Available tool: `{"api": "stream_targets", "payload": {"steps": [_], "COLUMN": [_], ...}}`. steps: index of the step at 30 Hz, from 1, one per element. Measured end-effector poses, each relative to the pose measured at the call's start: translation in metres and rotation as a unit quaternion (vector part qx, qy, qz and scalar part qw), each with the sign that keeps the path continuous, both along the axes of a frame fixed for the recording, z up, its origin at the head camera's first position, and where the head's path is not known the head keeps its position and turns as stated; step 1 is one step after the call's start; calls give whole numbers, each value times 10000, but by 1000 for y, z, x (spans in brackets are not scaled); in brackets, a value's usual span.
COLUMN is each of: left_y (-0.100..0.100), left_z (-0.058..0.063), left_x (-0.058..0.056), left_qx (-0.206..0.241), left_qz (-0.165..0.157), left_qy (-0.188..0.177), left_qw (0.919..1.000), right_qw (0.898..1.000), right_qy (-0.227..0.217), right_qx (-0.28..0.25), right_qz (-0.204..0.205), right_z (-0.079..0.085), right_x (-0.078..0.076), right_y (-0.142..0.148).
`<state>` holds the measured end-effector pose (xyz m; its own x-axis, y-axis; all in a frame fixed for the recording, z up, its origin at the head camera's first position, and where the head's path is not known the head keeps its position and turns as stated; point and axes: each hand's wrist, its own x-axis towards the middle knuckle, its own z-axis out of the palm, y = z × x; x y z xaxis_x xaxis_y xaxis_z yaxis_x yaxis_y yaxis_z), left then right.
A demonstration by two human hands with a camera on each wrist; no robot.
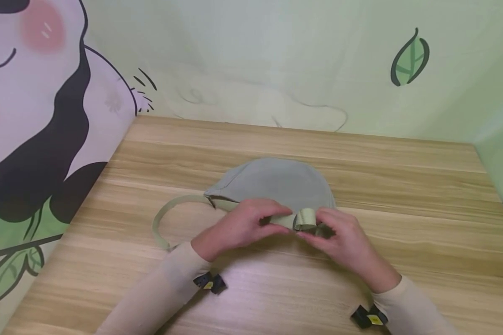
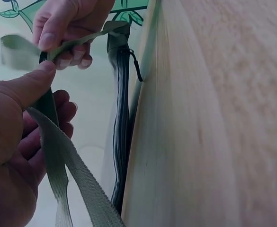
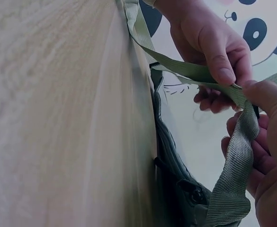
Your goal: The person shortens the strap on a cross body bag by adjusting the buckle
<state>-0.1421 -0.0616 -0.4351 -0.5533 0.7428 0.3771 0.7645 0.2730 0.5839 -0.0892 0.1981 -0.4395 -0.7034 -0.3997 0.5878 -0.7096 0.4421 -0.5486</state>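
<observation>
A grey-green zipped bag [image 1: 276,181] with a rounded top lies on the table, and its pale green webbing strap [image 1: 161,218] curves out to the left. Just in front of the bag, both hands work on this strap. My left hand [image 1: 243,225] pinches the webbing between thumb and fingers. Close beside it, my right hand [image 1: 348,239] pinches the strap at a small dark slider buckle [image 2: 43,56], where the webbing stands up in a short loop [image 1: 307,218]. The bag's dark zip [image 2: 121,118] shows in the left wrist view. Fingers partly hide the slider.
The wood-grain table [image 1: 402,186] meets a pale green wall [image 1: 255,56] at the back. A panda picture [image 1: 67,116] covers the left wall. Small black devices [image 1: 209,282] are worn at both wrists.
</observation>
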Motion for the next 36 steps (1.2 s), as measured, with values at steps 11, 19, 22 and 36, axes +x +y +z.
{"api": "stream_targets", "payload": {"steps": [11,19,22,36], "left_y": [-34,-58,-66,-64], "left_z": [-1,-4,-5,8], "left_x": [-7,-13,-15,-19], "left_qx": [-342,-422,-397,-880], "left_qz": [830,951,1082,874], "left_qy": [-366,-581,-620,-986], "left_qw": [9953,9929,9914,9874], "right_qw": [9997,9998,9997,9999], "right_qy": [-26,9,-123,-19], "right_qx": [-227,-168,-161,-91], "right_qz": [-26,-89,-123,76], "right_z": [3,6,8,9], "right_x": [-1,-2,-1,-3], "right_y": [17,24,25,24]}}
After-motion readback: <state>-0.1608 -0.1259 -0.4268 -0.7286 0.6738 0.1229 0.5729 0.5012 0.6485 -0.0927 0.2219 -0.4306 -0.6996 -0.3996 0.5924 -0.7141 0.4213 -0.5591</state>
